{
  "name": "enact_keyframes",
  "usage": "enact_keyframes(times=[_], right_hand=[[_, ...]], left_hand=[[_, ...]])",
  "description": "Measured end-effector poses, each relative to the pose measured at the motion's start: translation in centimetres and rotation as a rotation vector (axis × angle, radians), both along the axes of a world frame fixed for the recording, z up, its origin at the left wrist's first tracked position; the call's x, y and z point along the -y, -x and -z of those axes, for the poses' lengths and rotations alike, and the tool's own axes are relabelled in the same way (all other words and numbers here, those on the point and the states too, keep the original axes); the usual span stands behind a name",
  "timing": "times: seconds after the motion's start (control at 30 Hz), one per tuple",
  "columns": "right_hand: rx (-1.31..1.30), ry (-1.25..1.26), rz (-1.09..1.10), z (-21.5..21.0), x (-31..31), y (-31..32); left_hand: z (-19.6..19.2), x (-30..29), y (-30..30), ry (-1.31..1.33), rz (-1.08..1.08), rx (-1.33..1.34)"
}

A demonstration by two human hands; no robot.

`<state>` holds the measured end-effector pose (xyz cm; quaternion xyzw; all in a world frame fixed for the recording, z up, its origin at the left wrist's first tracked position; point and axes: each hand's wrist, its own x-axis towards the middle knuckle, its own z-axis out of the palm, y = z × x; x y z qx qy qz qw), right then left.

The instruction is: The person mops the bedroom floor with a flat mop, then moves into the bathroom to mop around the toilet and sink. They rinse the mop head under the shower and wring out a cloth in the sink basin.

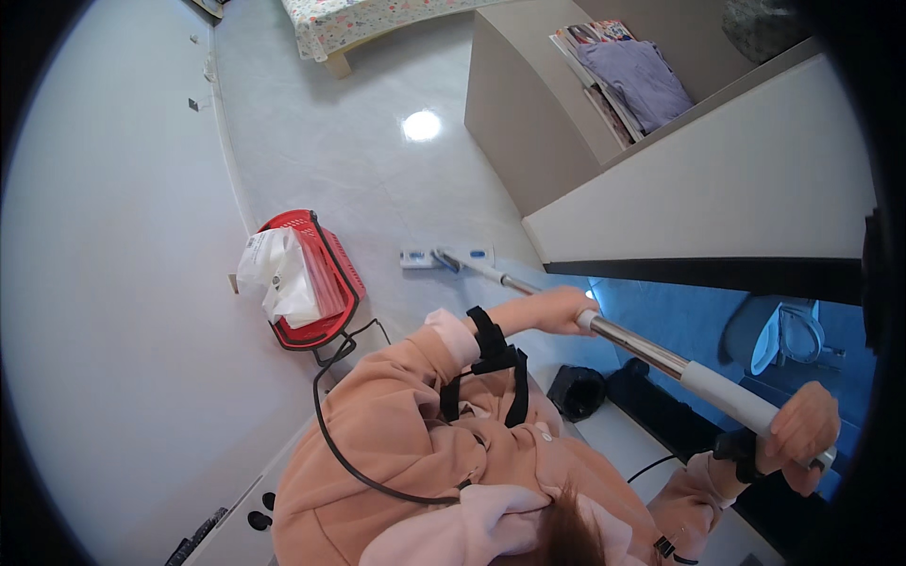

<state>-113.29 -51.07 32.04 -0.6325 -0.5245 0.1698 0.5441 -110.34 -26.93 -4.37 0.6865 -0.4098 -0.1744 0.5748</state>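
A flat mop with a long white-and-silver pole slants across the view, held in both my hands. My left hand is closed around the pole's middle. Near its upper end, my right hand has its fingers wrapped round the white grip. The narrow white mop head, with blue parts at its joint, lies flat on the pale floor. Black straps circle both my wrists.
To the left, by the white wall, stands a red basket with a white plastic bag inside. Ahead right is a grey cabinet holding books and a purple cloth. A bluish-lit room with a toilet opens at right; a black bin is nearby.
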Motion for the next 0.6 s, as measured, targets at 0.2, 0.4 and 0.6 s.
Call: enact_keyframes(times=[0.2, 0.4, 0.6], right_hand=[[0.258, 0.257, 0.462, 4.5, -6.0, -0.5], [0.065, -0.038, 0.630, 13.1, -7.5, -1.2], [0.050, -0.077, 0.587, 9.7, 3.3, -0.1]], left_hand=[[5.5, -3.2, -7.3, -0.012, -0.579, 0.329], [9.8, -2.3, -7.8, -0.186, -0.847, 0.011], [6.7, 5.5, -3.5, -0.182, -0.752, 0.030]])
